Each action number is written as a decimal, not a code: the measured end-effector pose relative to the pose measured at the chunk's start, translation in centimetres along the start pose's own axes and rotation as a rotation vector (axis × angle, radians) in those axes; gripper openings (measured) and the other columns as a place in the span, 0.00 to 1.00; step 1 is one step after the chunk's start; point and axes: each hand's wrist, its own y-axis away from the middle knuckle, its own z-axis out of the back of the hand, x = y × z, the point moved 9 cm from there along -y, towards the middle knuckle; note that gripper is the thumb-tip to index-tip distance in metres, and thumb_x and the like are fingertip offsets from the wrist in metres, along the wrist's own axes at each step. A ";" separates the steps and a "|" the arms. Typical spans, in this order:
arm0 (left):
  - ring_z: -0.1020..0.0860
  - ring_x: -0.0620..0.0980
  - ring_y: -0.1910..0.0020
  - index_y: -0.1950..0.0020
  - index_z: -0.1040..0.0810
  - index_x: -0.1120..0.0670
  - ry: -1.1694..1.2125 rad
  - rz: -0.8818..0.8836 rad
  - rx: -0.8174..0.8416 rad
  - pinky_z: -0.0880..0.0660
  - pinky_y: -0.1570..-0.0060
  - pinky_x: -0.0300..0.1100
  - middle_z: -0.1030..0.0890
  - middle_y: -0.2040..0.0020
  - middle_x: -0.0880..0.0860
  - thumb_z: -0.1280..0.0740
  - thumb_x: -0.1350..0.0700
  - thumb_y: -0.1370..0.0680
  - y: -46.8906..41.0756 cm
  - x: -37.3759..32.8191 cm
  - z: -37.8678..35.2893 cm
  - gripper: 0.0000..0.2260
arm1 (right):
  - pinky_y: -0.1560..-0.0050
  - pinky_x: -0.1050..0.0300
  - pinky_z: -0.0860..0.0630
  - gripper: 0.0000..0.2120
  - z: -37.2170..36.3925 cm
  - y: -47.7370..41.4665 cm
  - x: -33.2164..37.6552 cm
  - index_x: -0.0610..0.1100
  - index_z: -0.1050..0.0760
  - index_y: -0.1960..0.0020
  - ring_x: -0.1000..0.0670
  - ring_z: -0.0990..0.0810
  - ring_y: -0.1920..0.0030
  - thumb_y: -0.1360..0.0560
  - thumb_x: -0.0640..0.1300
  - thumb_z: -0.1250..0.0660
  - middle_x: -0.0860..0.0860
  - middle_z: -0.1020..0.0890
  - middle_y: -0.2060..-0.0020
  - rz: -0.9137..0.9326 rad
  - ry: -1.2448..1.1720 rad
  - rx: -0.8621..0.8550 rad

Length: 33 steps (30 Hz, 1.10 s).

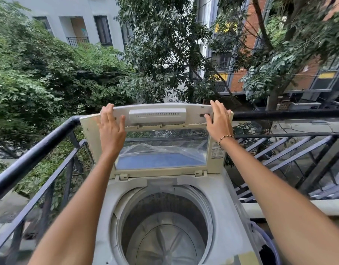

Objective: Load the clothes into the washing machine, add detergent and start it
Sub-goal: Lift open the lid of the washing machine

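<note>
A white top-loading washing machine [228, 203] stands on a balcony. Its folding lid [161, 148], with a clear window, is raised upright at the back. The steel drum [165, 224] lies open below and holds no clothes that I can see. My left hand [111, 127] rests flat against the lid's upper left part, fingers straight and reaching its top edge. My right hand [220, 119] presses flat on the lid's upper right corner, fingers straight. No clothes or detergent are in view.
A black metal railing [36, 150] runs along the left and behind the machine. A bluish tub's rim [268, 238] shows at the lower right beside the machine. Trees and buildings lie beyond the balcony.
</note>
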 end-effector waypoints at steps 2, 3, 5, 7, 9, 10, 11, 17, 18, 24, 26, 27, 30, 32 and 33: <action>0.50 0.49 0.23 0.23 0.48 0.57 -0.040 -0.046 0.005 0.59 0.24 0.49 0.47 0.22 0.53 0.49 0.46 0.17 0.9 -0.8 -0.9 0.26 | 0.26 0.46 0.55 0.25 0.1 0.3 0.1 0.45 0.43 0.25 0.47 0.46 0.24 0.21 0.47 0.43 0.47 0.41 0.25 0.009 0.020 0.003; 0.50 0.49 0.23 0.23 0.49 0.57 -0.040 -0.053 0.014 0.60 0.24 0.49 0.48 0.22 0.53 0.49 0.46 0.17 1.2 -1.1 -1.3 0.26 | 0.26 0.45 0.55 0.26 0.2 0.4 0.2 0.45 0.44 0.25 0.47 0.46 0.24 0.21 0.47 0.43 0.47 0.41 0.25 0.016 0.024 0.000; 0.51 0.49 0.22 0.22 0.50 0.56 -0.021 -0.054 0.029 0.59 0.24 0.52 0.48 0.22 0.52 0.49 0.46 0.18 1.6 -1.3 -1.8 0.27 | 0.26 0.44 0.55 0.26 0.5 0.5 0.2 0.45 0.44 0.25 0.47 0.46 0.24 0.21 0.47 0.43 0.47 0.41 0.25 0.019 0.025 -0.002; 0.52 0.49 0.22 0.22 0.50 0.56 -0.019 -0.060 0.020 0.58 0.24 0.54 0.48 0.22 0.52 0.49 0.46 0.18 1.8 -1.6 -1.9 0.27 | 0.25 0.44 0.55 0.26 0.8 0.8 0.0 0.44 0.44 0.25 0.47 0.46 0.24 0.21 0.47 0.43 0.47 0.41 0.25 0.012 0.029 0.001; 0.52 0.49 0.22 0.22 0.49 0.56 -0.027 -0.066 0.006 0.58 0.24 0.54 0.48 0.22 0.52 0.49 0.46 0.17 2.2 -2.0 -1.9 0.26 | 0.25 0.44 0.55 0.26 1.1 1.1 -0.2 0.44 0.45 0.25 0.47 0.47 0.24 0.21 0.48 0.44 0.46 0.42 0.25 0.002 0.026 0.005; 0.53 0.48 0.22 0.22 0.49 0.56 -0.027 -0.064 0.001 0.59 0.24 0.53 0.48 0.21 0.52 0.49 0.47 0.17 2.6 -2.3 -1.9 0.26 | 0.25 0.45 0.55 0.26 1.2 1.3 -0.4 0.44 0.46 0.25 0.47 0.47 0.24 0.20 0.48 0.44 0.46 0.43 0.25 -0.002 0.028 0.008; 0.53 0.48 0.22 0.22 0.50 0.55 -0.022 -0.061 0.002 0.60 0.24 0.51 0.49 0.21 0.52 0.48 0.47 0.17 3.1 -2.6 -1.9 0.26 | 0.24 0.45 0.55 0.27 1.2 1.6 -0.6 0.44 0.47 0.24 0.47 0.48 0.24 0.20 0.48 0.44 0.46 0.44 0.24 -0.005 0.035 0.012; 0.55 0.46 0.22 0.22 0.51 0.54 0.028 -0.068 0.055 0.61 0.24 0.49 0.50 0.21 0.50 0.48 0.48 0.17 7.6 -5.1 -3.8 0.26 | 0.24 0.43 0.53 0.30 1.1 3.9 -1.9 0.43 0.51 0.24 0.47 0.51 0.24 0.21 0.49 0.43 0.46 0.48 0.24 -0.027 0.050 0.012; 0.55 0.46 0.22 0.22 0.51 0.54 0.048 -0.070 0.073 0.61 0.24 0.49 0.50 0.21 0.49 0.48 0.48 0.17 8.6 -5.7 -4.3 0.26 | 0.24 0.43 0.53 0.31 1.1 4.4 -2.3 0.43 0.52 0.24 0.48 0.52 0.24 0.21 0.49 0.43 0.46 0.49 0.24 -0.036 0.050 0.009; 0.49 0.46 0.23 0.22 0.47 0.53 0.231 -0.170 0.280 0.54 0.24 0.46 0.44 0.22 0.49 0.46 0.50 0.17 16.0 -11.2 -8.9 0.24 | 0.25 0.49 0.56 0.31 1.5 8.6 -5.4 0.41 0.52 0.24 0.47 0.49 0.24 0.21 0.48 0.42 0.45 0.47 0.24 -0.089 0.025 0.042; 0.36 0.49 0.27 0.24 0.43 0.52 0.405 -0.084 0.399 0.39 0.29 0.46 0.36 0.25 0.51 0.46 0.50 0.17 18.5 -13.3 -10.7 0.22 | 0.24 0.49 0.51 0.30 1.7 10.3 -7.2 0.41 0.49 0.24 0.46 0.47 0.24 0.21 0.46 0.42 0.44 0.45 0.24 -0.120 -0.019 0.072; 0.29 0.49 0.34 0.25 0.41 0.52 0.481 -0.026 0.441 0.32 0.36 0.45 0.31 0.30 0.51 0.46 0.50 0.17 19.6 -14.3 -11.5 0.21 | 0.25 0.50 0.48 0.29 1.8 11.2 -8.3 0.41 0.48 0.25 0.46 0.45 0.25 0.21 0.46 0.42 0.44 0.44 0.25 -0.144 -0.043 0.089; 0.20 0.48 0.56 0.31 0.36 0.51 0.571 0.087 0.516 0.24 0.55 0.46 0.20 0.49 0.50 0.45 0.50 0.17 22.1 -17.4 -13.7 0.15 | 0.32 0.54 0.37 0.23 2.1 13.6 -11.6 0.41 0.40 0.28 0.45 0.36 0.30 0.21 0.45 0.42 0.44 0.38 0.28 -0.231 -0.094 0.151; 0.20 0.45 0.62 0.35 0.33 0.52 0.653 0.175 0.627 0.23 0.59 0.44 0.19 0.54 0.51 0.44 0.52 0.17 24.1 -19.7 -16.2 0.12 | 0.39 0.52 0.31 0.19 2.3 15.1 -14.2 0.42 0.35 0.32 0.44 0.28 0.38 0.21 0.45 0.41 0.44 0.33 0.34 -0.290 -0.109 0.183; 0.20 0.44 0.62 0.37 0.32 0.53 0.698 0.230 0.699 0.22 0.58 0.44 0.20 0.55 0.51 0.44 0.52 0.18 25.3 -20.7 -17.6 0.11 | 0.40 0.51 0.30 0.17 2.3 15.8 -15.6 0.43 0.34 0.34 0.44 0.26 0.40 0.21 0.46 0.41 0.44 0.32 0.36 -0.321 -0.117 0.204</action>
